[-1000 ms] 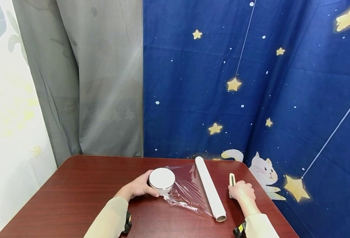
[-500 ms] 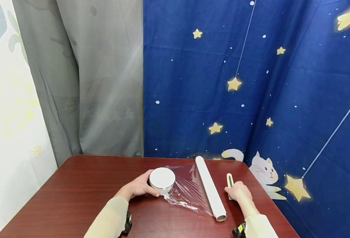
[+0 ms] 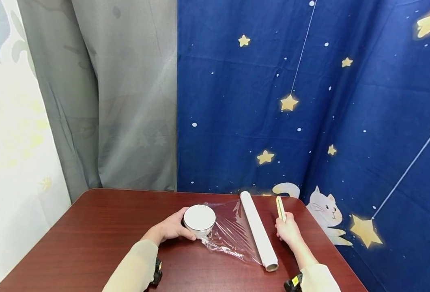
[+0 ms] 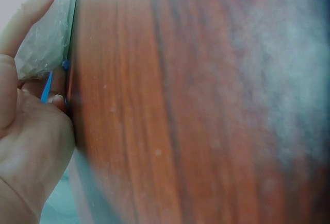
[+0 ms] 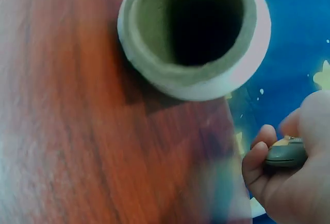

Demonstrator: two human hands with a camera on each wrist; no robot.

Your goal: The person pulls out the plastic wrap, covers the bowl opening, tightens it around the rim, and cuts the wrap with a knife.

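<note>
My left hand (image 3: 173, 227) grips the side of a white round container (image 3: 199, 218), its thumb in front and its other fingers partly hidden behind. Clear cling film (image 3: 229, 231) clings to the container's lower side and stretches across to a white cling film roll (image 3: 259, 231). In the left wrist view, the left thumb lies along the film-covered container (image 4: 41, 49). To the right of the roll, my right hand (image 3: 288, 229) holds a pale yellow utility knife (image 3: 280, 208), pointing away from me. Curled fingers wrap its grey-green and yellow handle (image 5: 286, 154) in the right wrist view.
Everything lies on a dark red wooden table (image 3: 109, 235). The roll's hollow cardboard end (image 5: 201, 28) faces the right wrist camera. Behind the table hang a grey curtain (image 3: 138, 101) and a blue star-patterned curtain (image 3: 233, 101).
My right hand has lifted the utility knife and moved it slightly left and away from me, with more of the knife showing. The left hand, container and roll stay in place.
</note>
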